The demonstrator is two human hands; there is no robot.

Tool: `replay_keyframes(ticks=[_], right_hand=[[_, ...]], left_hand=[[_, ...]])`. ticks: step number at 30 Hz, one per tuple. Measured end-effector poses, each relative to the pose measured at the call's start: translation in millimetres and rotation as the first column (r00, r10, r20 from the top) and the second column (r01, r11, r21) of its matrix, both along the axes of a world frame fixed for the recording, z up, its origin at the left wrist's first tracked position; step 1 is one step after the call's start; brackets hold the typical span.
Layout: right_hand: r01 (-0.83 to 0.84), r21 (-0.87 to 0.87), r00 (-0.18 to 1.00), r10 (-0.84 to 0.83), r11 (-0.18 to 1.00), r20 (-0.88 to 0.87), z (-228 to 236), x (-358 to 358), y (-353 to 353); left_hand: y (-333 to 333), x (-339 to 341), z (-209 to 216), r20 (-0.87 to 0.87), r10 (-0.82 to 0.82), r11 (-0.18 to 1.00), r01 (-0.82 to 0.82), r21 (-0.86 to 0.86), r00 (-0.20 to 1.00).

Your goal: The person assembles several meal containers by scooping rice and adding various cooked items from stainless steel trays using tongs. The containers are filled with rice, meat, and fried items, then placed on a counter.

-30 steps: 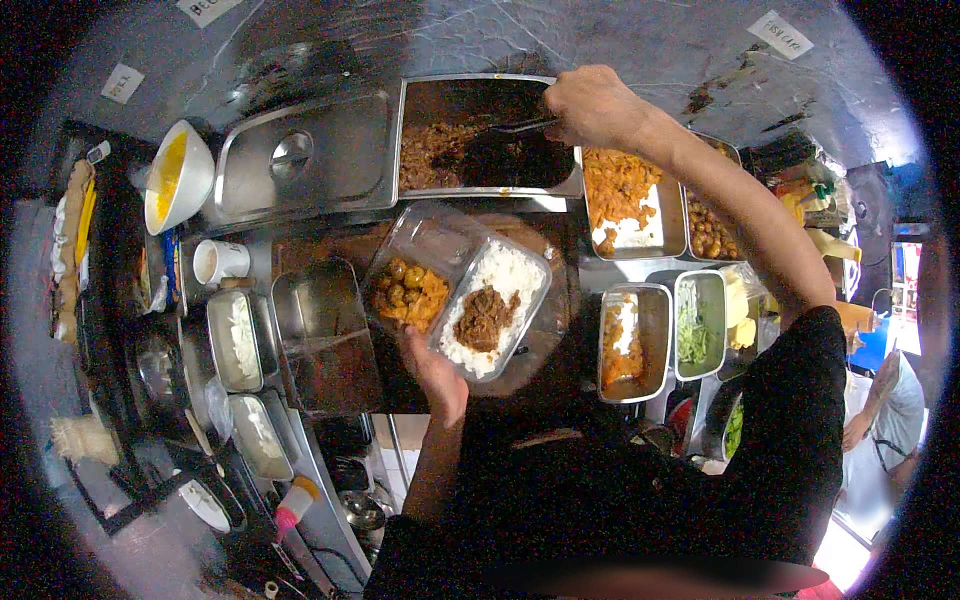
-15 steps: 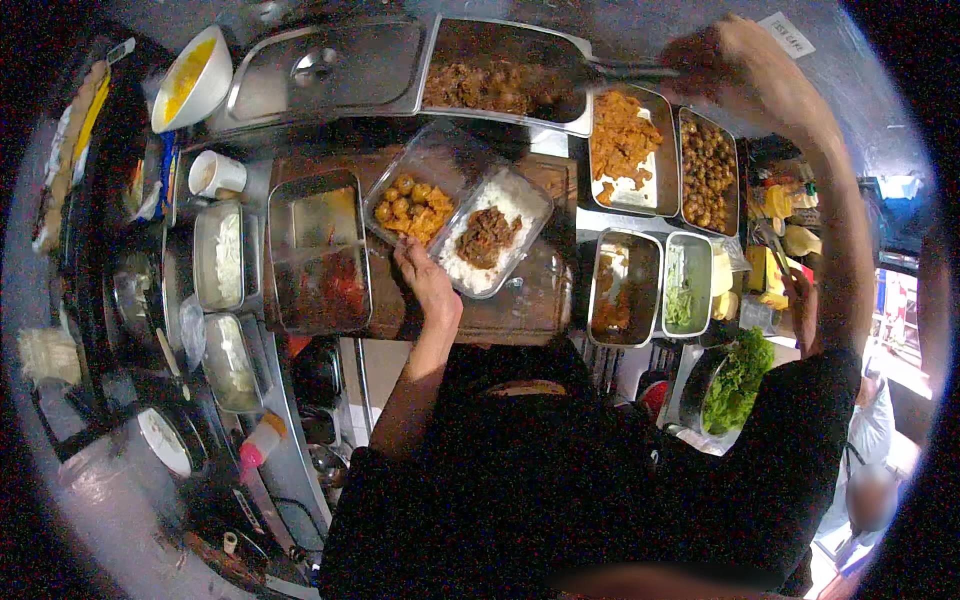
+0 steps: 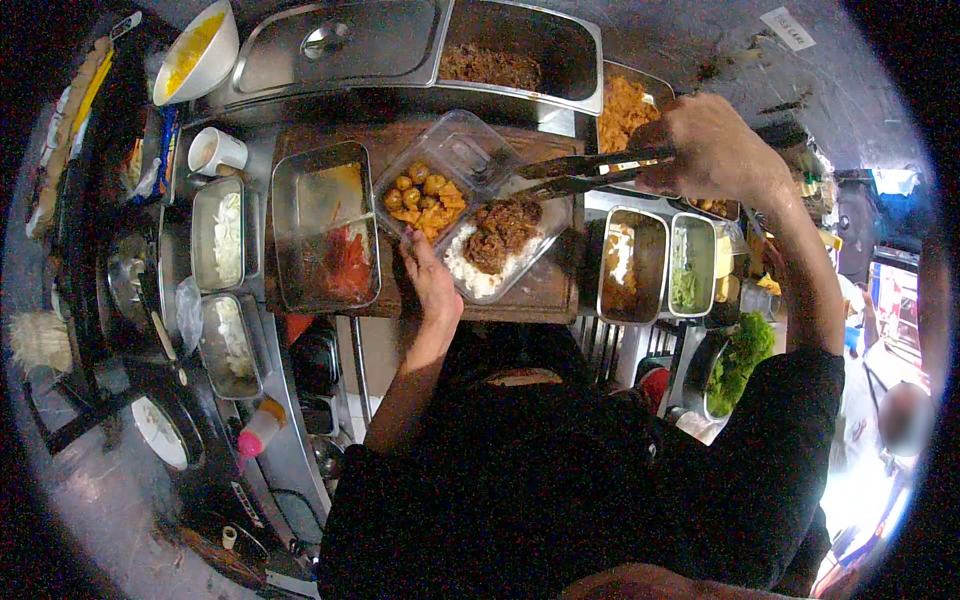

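A clear plastic meal container (image 3: 556, 228) rests tilted on the brown cutting board. One side holds white rice (image 3: 462, 262) under dark shredded meat (image 3: 503, 232); the other holds small round brown pieces (image 3: 432, 184) and orange chunks (image 3: 420, 212). My left hand (image 3: 432, 282) holds the container's near edge, fingertips at the rim. In my right hand (image 3: 712, 145), closed around them, are black tongs (image 3: 600, 170). They reach in from the right, their tips at the meat over the rice; whether they still grip any meat I cannot tell.
A steel pan of dark meat (image 3: 490, 68) and a lidded pan (image 3: 325, 42) stand at the back. Right of the board (image 3: 450, 312) are pans of orange food (image 3: 628, 110) and shredded greens (image 3: 689, 265). Left lies a bin with red food (image 3: 350, 265). Lettuce (image 3: 742, 360) sits lower right.
My right hand has come down and toward me from the back pans, bringing the tongs over the container. The meat heap on the rice is larger. My left hand stays at the container's edge.
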State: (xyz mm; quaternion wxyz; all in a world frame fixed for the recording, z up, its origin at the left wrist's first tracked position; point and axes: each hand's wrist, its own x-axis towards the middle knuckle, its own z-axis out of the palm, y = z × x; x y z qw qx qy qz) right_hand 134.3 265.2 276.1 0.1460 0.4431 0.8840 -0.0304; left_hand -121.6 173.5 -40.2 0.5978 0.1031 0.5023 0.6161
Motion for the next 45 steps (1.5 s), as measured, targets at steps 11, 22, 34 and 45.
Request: replay_keyframes(ticks=[11,22,34,45], right_hand=[[0.013,-0.022,1.000,-0.013,1.000,0.023,-28,21,-16],[0.091,-0.068,0.990,-0.097,0.994,-0.102,-21,5,-20],[-0.036,-0.198,0.991,0.010,0.980,-0.130,-58,4,-46],[0.034,-0.111,0.992,-0.047,0.993,-0.118,-36,16,-42]], left_hand=[[4,-3,30,-0.132,-0.056,0.996,0.064,0.057,0.990],[6,-3,40,-0.131,-0.079,0.997,0.080,0.002,0.988],[13,-4,42,-0.206,-0.093,0.995,0.096,0.006,0.974],[16,-11,43,-0.197,-0.054,0.998,0.058,0.016,0.979]])
